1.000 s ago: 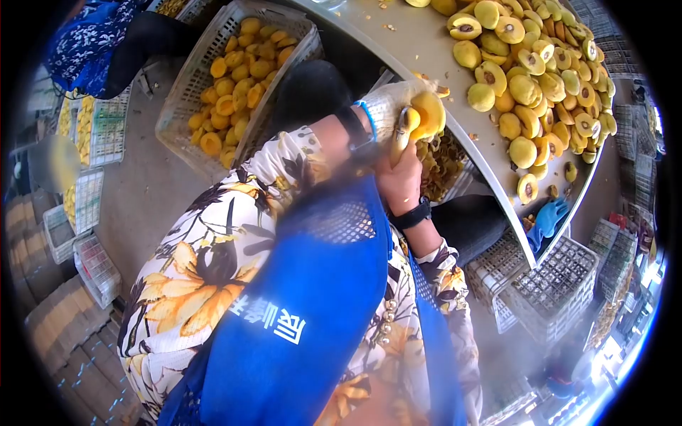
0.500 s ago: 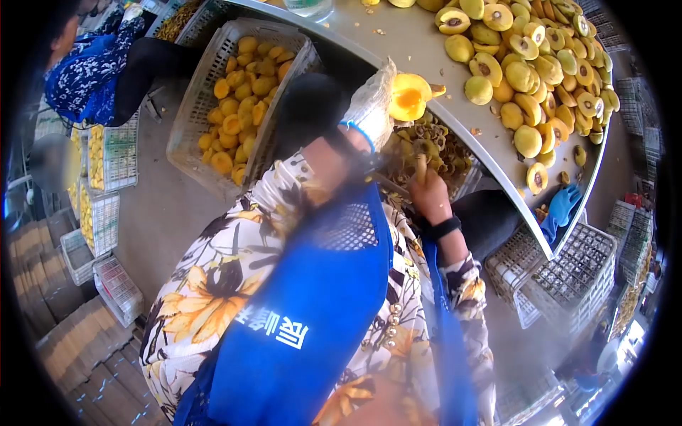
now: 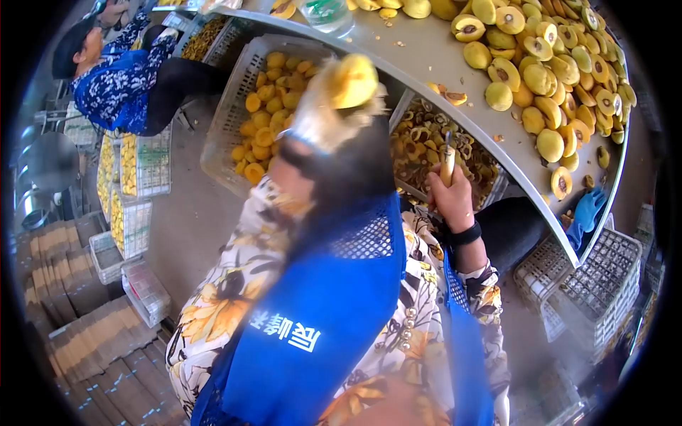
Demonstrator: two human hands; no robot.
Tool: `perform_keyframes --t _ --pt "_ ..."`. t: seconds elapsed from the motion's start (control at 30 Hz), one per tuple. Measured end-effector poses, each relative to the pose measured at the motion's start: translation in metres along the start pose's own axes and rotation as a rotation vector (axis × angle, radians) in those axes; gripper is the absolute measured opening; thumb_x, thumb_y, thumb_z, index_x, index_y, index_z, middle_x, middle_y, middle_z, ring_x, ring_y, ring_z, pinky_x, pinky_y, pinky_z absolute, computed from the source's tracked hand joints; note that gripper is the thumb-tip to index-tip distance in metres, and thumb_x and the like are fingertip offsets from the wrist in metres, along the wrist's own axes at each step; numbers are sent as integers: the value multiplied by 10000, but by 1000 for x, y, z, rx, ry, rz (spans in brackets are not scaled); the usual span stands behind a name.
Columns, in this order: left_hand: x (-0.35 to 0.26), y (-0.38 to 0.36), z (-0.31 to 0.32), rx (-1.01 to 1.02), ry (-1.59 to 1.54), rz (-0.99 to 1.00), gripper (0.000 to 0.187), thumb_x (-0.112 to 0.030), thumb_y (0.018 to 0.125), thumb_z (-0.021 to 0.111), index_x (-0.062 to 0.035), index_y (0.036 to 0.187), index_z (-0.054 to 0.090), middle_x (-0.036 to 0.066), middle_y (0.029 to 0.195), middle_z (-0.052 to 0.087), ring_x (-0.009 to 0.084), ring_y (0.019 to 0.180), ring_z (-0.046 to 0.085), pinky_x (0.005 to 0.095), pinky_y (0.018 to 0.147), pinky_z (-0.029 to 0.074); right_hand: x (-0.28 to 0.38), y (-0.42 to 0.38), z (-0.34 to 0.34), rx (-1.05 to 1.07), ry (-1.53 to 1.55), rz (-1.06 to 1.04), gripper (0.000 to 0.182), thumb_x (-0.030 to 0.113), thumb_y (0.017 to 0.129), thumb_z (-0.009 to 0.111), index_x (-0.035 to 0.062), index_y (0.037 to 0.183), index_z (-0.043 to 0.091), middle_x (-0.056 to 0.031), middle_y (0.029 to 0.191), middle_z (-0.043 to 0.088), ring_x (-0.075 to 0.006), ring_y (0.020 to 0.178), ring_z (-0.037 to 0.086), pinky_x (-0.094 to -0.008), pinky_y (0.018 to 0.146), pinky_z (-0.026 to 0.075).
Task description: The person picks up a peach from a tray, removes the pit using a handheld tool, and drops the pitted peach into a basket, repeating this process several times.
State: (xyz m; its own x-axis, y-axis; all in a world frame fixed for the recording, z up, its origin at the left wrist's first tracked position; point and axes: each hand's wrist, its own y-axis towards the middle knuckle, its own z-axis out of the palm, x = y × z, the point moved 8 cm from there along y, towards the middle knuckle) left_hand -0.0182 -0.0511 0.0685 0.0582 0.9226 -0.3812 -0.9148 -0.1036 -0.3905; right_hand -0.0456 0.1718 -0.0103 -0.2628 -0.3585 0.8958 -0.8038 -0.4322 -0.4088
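Note:
My left hand (image 3: 316, 117), in a white glove smeared by motion, is closed around a yellow peach half (image 3: 354, 81). It is over the near right edge of a crate (image 3: 220, 153) filled with yellow peach halves (image 3: 264, 135). My bare right hand (image 3: 452, 197) grips a small tool by its pale wooden handle (image 3: 447, 167). The narrow metal end points up and away from me; its exact shape is too small to tell. Beneath the tool is a crate of dark pits and scraps (image 3: 419, 138).
A metal table (image 3: 415, 53) curves along the front, with a heap of halved peaches (image 3: 547, 78) and a clear container (image 3: 328, 15). A blue glove (image 3: 586, 211) lies at its right corner. Stacked crates (image 3: 597, 270) stand right. Another person (image 3: 117, 85) sits at left.
My left hand has swung left and up with the peach half, away from the scraps crate toward the peach crate. My right hand has raised the tool's tip. The view has shifted slightly.

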Motion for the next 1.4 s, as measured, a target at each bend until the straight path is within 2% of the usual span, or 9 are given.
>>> perform_keyframes --t 0.07,0.23,0.4,0.43,0.67,0.87,1.0,1.2,1.4 --pt "-39 -9 -40 6 95 34 433 -445 855 502 -28 965 545 164 777 597 248 692 601 297 500 497 -7 2 -1 -9 -55 -75 139 87 813 561 5 906 499 -22 593 514 -91 420 496 -220 367 386" --pt "-146 -50 -69 -920 1975 523 501 -471 762 591 -41 1019 616 116 985 634 206 823 620 319 758 464 -12 6 -7 -87 -413 -591 181 115 808 592 8 942 533 -9 618 535 -75 489 511 -219 462 421" --pt "-80 62 48 -229 1961 699 343 -286 812 580 -38 1048 599 121 1029 621 199 940 587 288 820 440 11 -4 -6 56 -323 -76 342 229 795 578 55 1086 537 -207 879 608 -345 790 596 -380 696 478" --pt "-52 92 73 -47 1965 756 332 -292 797 582 -56 1028 612 119 1009 627 232 947 586 293 839 434 13 -5 -6 14 -190 -177 312 188 789 630 10 1022 525 -101 658 558 -156 550 543 -302 546 447" --pt "95 242 116 184 2569 413 488 -250 754 598 -170 1212 448 89 1255 437 275 1109 492 414 897 426 25 -29 -33 -132 -324 -217 293 177 781 617 5 1000 529 -157 683 583 -261 616 591 -343 593 458" --pt "64 234 112 88 2168 444 517 -360 693 678 -95 1121 558 116 999 617 219 905 610 335 741 504 -6 -25 -61 -276 -70 -28 259 104 795 593 7 1027 526 -31 637 563 -95 534 544 -249 468 434" --pt "46 135 124 433 1373 215 452 -453 852 477 -41 1002 588 76 762 610 112 450 522 216 393 418 26 -6 -73 -339 -52 3 388 212 755 625 9 1071 524 -172 795 624 -248 704 627 -324 646 488" --pt "73 90 62 294 1077 -217 476 -409 925 389 8 1130 492 95 1020 582 118 868 559 246 773 466 77 36 -49 -313 -7 -458 302 171 793 629 -2 1026 543 -32 720 580 -96 600 526 -221 539 428" --pt "80 52 67 195 596 91 445 -361 943 365 16 1162 454 127 1050 552 181 918 562 300 788 481 68 34 -38 -381 43 -368 290 194 795 645 -6 987 559 -41 734 604 -108 636 545 -240 587 446"
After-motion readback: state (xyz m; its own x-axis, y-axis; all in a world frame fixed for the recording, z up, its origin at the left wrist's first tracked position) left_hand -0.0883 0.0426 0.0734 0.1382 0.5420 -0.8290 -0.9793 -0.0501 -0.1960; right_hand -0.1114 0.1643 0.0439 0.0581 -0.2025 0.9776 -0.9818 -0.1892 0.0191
